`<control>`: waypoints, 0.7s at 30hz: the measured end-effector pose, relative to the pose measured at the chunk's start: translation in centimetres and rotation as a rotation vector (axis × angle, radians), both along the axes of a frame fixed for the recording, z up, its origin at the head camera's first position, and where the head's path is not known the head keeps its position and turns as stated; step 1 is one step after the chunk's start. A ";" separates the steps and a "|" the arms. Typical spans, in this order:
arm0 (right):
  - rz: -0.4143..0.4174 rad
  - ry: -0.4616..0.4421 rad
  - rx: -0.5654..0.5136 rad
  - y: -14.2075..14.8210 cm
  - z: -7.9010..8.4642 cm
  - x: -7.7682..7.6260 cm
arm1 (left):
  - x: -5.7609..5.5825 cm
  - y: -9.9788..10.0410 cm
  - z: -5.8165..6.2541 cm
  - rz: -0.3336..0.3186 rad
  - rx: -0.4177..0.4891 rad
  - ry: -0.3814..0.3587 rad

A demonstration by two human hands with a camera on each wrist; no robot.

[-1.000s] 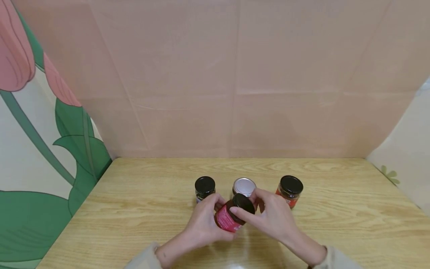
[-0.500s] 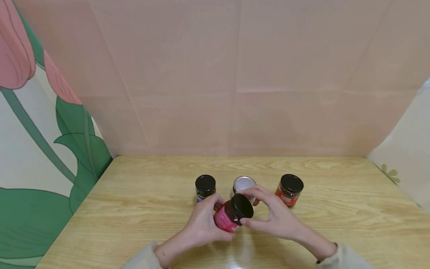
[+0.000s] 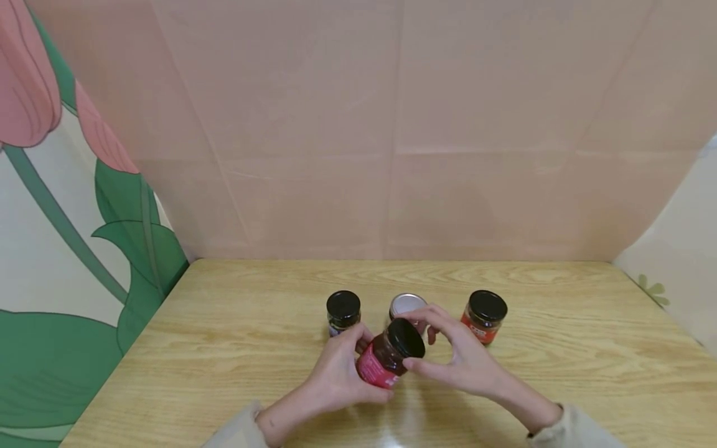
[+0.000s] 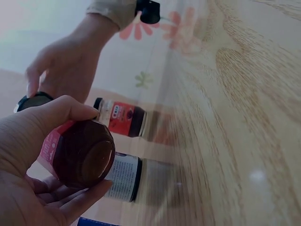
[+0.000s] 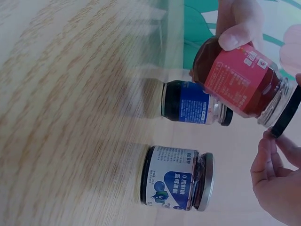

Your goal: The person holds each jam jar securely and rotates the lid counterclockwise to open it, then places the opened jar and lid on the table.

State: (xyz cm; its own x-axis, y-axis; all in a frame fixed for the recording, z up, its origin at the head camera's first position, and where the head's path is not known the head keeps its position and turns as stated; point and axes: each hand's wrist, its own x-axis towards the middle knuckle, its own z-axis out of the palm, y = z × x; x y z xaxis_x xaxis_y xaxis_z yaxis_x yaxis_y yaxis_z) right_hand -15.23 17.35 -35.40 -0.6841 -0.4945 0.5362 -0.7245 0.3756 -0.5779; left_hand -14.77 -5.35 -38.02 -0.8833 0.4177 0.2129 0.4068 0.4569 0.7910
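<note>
In the head view my left hand (image 3: pixel 344 373) grips a glass jar of dark red jam (image 3: pixel 376 368) with a pink-red label, held tilted to the right above the table. The jar's black lid (image 3: pixel 406 338) is at its mouth, and ridged glass neck shows just below the lid in the right wrist view. My right hand (image 3: pixel 470 358) holds the lid by its edge, thumb at the near side and fingers at the far side. The left wrist view shows the jar's base (image 4: pixel 91 157), with my left thumb over it and fingers beneath.
Three more jars stand upright behind the hands on the wooden table (image 3: pixel 235 348): a black-lidded one with a blue label (image 5: pixel 193 102), a silver-lidded one with a white blueberry label (image 5: pixel 171 179), and a black-lidded one with a red label (image 3: pixel 483 317). Pink cloth hangs behind.
My right fingers have spread from a closer hold on the lid to a wider one at its edge, uncovering more of its top. The left hand keeps its hold on the jar.
</note>
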 end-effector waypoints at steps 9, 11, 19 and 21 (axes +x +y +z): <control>0.028 -0.055 -0.049 -0.2 -0.4 -0.2 | 0.7 -1.2 -0.4 0.062 -0.020 -0.001; 0.042 -0.090 -0.064 -0.4 -0.6 -0.2 | 0.9 -1.6 -0.5 0.072 -0.022 -0.005; 0.063 -0.107 -0.071 -0.9 -1.7 -0.3 | 1.4 -3.2 -0.9 0.113 -0.015 0.017; 0.084 -0.111 -0.081 -1.1 -1.8 -0.4 | 1.5 -3.6 -0.9 0.128 -0.005 0.022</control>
